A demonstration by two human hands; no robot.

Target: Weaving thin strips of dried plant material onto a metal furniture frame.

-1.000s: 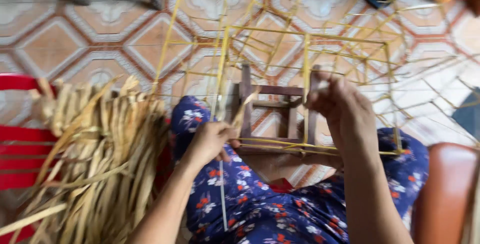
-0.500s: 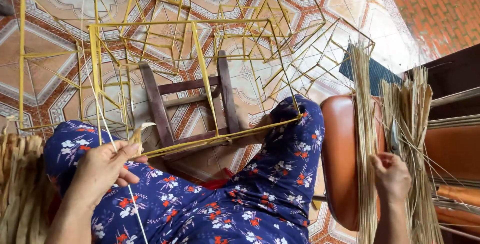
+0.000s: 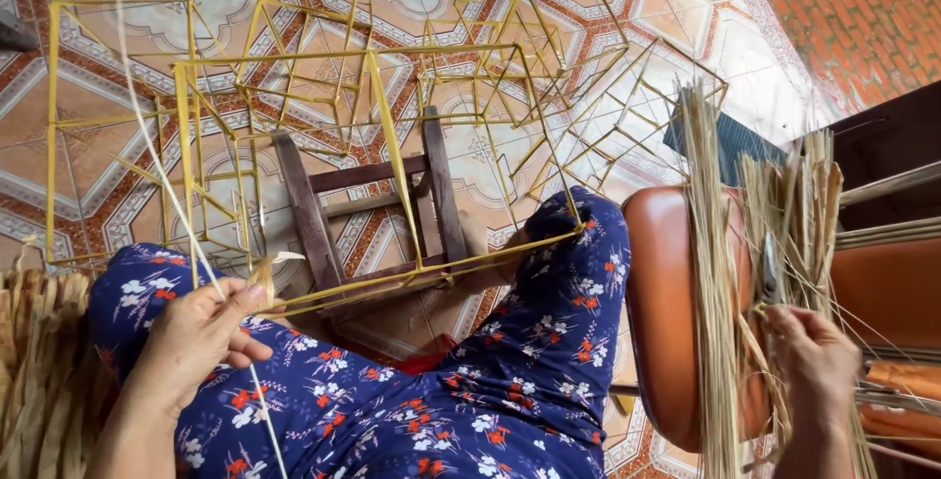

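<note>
Two hands work: left hand (image 3: 201,337) fingers pinch a thin strand (image 3: 167,195); right hand (image 3: 812,361) fingers close around straw bundle (image 3: 784,244).

Soft even daylight – brighter toward upper right, shadows faint; frame sharp, slight wide-angle bend at edges.

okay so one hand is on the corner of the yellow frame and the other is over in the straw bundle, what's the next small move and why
Probably draw one strand out of the straw bundle with the right hand and bring it across to the yellow frame. That hand is already among the strands on the orange seat, while the left hand pinches a thin strand at the frame's near corner, so the joint looks held.
</note>
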